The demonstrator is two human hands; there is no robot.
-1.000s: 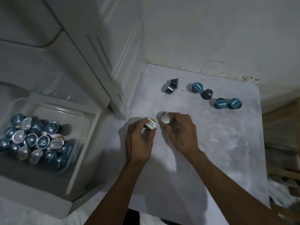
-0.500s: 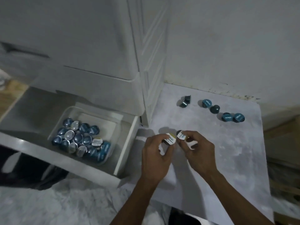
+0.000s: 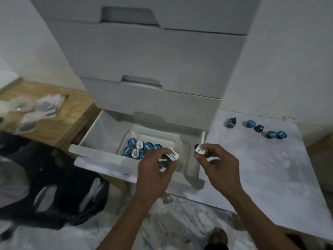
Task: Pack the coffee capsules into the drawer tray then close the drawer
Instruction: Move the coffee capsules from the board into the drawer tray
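The bottom drawer (image 3: pixel 100 157) of a white cabinet stands pulled out. Inside it a clear tray (image 3: pixel 160 135) holds several blue and white-lidded coffee capsules (image 3: pixel 142 147). My left hand (image 3: pixel 155 170) hovers over the tray's right side and pinches a white-lidded capsule (image 3: pixel 173 155). My right hand (image 3: pixel 216 163) hangs over the drawer's right edge, pinching another white-lidded capsule (image 3: pixel 201 150). Several blue capsules (image 3: pixel 259 129) lie on the white table at the right.
The white cabinet (image 3: pixel 153 56) has closed drawers above the open one. A white table (image 3: pixel 261 168) stands right of it. A wooden surface (image 3: pixel 54 120) with plastic packets lies at the left. A dark bag (image 3: pixel 59 192) sits on the floor below the drawer.
Both hands have carried their capsules leftwards from the table to above the open drawer. The camera has turned left, so the drawer and tray now sit in the middle.
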